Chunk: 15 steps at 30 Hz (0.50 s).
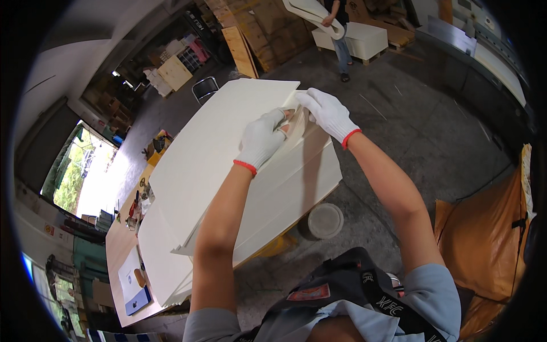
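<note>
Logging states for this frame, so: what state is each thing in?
White sheets: stacked, edges staggered, some bent between the hands
Left hand: gloved, bare fingertips showing, at the sheets' edge; grip unclear
Right hand: gloved, fingers bent at the sheets' edge; grip unclear
Pail: upright, lid unclear
Doorway: open, bright
Far sheet: bent, carried by another person
Orange-brown cover: draped, creased

"That far person (342,50)?"
"Head cut off at the top edge."
"And the white sheets (219,142)?"
"The left forearm (215,233) hides part of their side."
"Those small things (134,208) along the table (118,242)?"
"Too tiny to tell."
</note>
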Available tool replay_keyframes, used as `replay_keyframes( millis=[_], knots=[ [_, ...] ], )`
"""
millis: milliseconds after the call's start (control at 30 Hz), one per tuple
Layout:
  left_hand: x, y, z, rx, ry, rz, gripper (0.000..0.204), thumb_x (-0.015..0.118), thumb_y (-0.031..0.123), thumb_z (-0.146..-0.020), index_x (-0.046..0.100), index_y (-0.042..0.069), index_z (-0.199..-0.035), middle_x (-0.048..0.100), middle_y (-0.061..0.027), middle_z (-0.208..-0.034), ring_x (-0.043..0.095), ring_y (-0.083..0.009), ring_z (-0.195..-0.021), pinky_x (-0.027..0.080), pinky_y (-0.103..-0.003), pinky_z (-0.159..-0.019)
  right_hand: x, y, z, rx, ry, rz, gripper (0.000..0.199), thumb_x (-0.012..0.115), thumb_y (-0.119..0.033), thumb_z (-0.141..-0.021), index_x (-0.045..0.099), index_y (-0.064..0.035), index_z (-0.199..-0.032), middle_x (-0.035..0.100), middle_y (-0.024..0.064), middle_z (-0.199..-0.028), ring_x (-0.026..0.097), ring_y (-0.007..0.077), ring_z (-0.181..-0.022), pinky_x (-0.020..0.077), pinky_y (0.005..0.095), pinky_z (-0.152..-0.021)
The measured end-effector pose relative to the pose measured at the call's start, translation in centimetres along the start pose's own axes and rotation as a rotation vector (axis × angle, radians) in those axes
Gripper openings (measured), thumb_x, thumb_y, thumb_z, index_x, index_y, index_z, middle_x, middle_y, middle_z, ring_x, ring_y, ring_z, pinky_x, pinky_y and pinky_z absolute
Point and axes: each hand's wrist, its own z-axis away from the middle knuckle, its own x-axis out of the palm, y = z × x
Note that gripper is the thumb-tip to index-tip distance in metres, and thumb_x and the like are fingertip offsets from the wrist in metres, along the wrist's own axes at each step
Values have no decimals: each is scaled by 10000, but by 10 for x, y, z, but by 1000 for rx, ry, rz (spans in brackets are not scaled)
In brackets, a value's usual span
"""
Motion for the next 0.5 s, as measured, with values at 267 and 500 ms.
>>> replay_keyframes(
  millis=[267,500],
  knots=[
    [-6,14,9,-148,-87,157,468,733,283,-869,634,117,-1295,712,-103,-982,646,-142,-729,510,-300,-737,13,9,4,-35,164,-56,508,421,-512,-993,638,-69,-1114,669,147,-932,649,298,-854,475,378,-801],
    [-3,7,6,-112,-73,151,459,711,282,-890,626,117,-1310,714,-118,-1013,656,-162,-757,509,-304,-776,12,11,5,14,129,-65,497,406,-513,-998,641,-95,-1127,675,147,-928,648,321,-835,475,391,-788]
  ],
)
